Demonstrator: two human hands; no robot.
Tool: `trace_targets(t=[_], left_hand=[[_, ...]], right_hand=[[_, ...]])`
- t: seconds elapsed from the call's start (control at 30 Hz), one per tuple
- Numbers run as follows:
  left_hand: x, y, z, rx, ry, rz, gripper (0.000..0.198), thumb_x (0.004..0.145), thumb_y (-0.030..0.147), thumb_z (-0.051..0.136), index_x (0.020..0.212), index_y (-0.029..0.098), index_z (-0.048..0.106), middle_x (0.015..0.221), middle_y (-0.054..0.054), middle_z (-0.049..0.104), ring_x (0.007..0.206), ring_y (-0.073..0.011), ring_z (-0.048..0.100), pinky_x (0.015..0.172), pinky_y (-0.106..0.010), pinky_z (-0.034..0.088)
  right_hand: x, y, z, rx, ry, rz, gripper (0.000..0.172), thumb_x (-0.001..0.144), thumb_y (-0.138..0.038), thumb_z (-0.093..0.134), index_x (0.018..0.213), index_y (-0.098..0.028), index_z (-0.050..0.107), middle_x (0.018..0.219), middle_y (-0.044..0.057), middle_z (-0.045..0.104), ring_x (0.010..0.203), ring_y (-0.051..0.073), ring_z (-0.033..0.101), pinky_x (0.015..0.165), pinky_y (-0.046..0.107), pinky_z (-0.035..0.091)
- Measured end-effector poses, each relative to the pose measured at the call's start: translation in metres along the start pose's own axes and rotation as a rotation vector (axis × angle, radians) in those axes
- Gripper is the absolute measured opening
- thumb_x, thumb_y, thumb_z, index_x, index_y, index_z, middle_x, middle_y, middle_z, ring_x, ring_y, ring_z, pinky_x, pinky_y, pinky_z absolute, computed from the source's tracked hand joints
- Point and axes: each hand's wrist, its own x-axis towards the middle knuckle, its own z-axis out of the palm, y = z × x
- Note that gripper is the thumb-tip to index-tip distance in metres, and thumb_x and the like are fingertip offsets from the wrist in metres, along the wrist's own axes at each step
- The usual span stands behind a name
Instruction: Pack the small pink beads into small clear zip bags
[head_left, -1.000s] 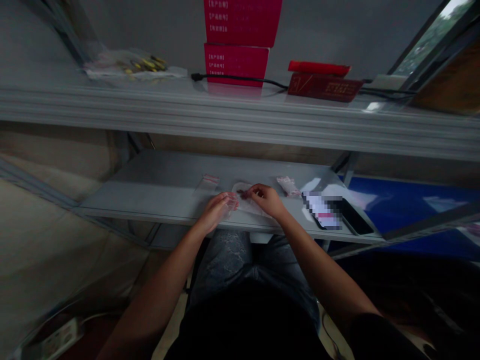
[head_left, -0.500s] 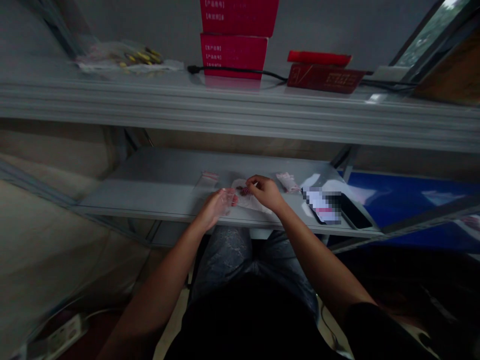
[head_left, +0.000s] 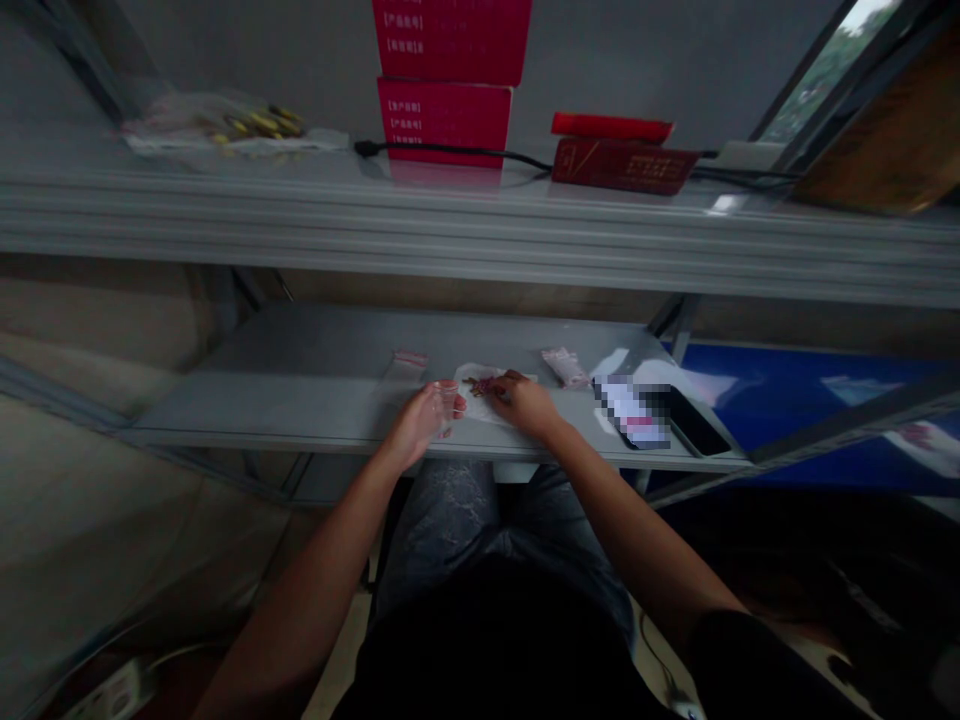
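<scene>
Fingertips of the right hand (head_left: 525,405) have dropped onto a small reddish-brown item (head_left: 480,385) since the earlier frame, and the whole view has slid a little left. That item lies on a white sheet (head_left: 476,405), itself resting on a grey metal shelf (head_left: 300,385) near the shelf's front edge. The right fingers curl down, nearly closed, their tips touching the item, though whether they actually grip it is hard to tell. The left hand (head_left: 416,425) is half closed around a clear plastic bag (head_left: 448,408), its fingers pinching the bag just beside the sheet. Both hands work close together, with open shelf to the left. Farther back sits a small clear bag with a red strip (head_left: 409,362). To the right lie a pink packet (head_left: 564,367), a pixelated card (head_left: 630,412) and a black phone (head_left: 694,420), the last two near the shelf's right corner. Above, red boxes (head_left: 442,120) stand on an upper shelf (head_left: 450,225).
</scene>
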Motion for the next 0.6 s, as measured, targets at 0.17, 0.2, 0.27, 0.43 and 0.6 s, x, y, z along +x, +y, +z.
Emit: trace_targets(t=[0.17,0.2,0.27,0.43,0.6], left_hand=[[0.001,0.000,0.002,-0.005,0.022,-0.009,0.033,0.094,0.047,0.062,0.110,0.019,0.069,0.093,-0.007,0.076,0.075,-0.0195,0.072,0.051,-0.024,0.045],[0.002,-0.001,0.002,-0.007,0.020,-0.009,0.034,0.094,0.047,0.063,0.110,0.019,0.070,0.093,-0.007,0.076,0.075,-0.0194,0.072,0.051,-0.024,0.045],[0.002,-0.002,0.001,-0.010,0.006,-0.002,0.035,0.093,0.048,0.064,0.111,0.019,0.070,0.093,-0.007,0.076,0.077,-0.0196,0.072,0.050,-0.024,0.044],[0.003,-0.006,-0.003,0.041,0.010,0.021,0.041,0.091,0.051,0.067,0.115,0.019,0.071,0.097,-0.009,0.077,0.080,-0.0200,0.073,0.054,-0.023,0.044],[0.006,-0.012,-0.009,0.075,-0.002,0.060,0.044,0.089,0.053,0.070,0.116,0.019,0.071,0.101,-0.010,0.078,0.084,-0.0209,0.074,0.058,-0.025,0.046]], right_hand=[[-0.002,-0.005,-0.001,0.025,0.005,0.040,0.021,0.102,-0.027,0.059,0.109,-0.019,0.076,0.113,0.011,0.074,0.095,0.021,0.071,0.085,0.027,0.050],[-0.002,-0.005,-0.001,0.040,0.014,0.043,0.019,0.100,-0.025,0.060,0.107,-0.018,0.076,0.112,0.011,0.075,0.096,0.021,0.071,0.086,0.027,0.050],[-0.003,-0.006,-0.001,0.056,0.032,0.059,0.017,0.099,-0.024,0.062,0.105,-0.018,0.076,0.111,0.012,0.075,0.094,0.022,0.071,0.084,0.028,0.051],[-0.004,-0.007,0.000,0.043,0.039,0.051,0.021,0.100,-0.028,0.061,0.110,-0.019,0.078,0.113,0.013,0.074,0.089,0.022,0.071,0.080,0.029,0.052],[-0.003,-0.009,0.000,0.058,0.032,0.010,0.023,0.100,-0.027,0.062,0.114,-0.021,0.077,0.115,0.012,0.075,0.094,0.023,0.071,0.082,0.029,0.053]])
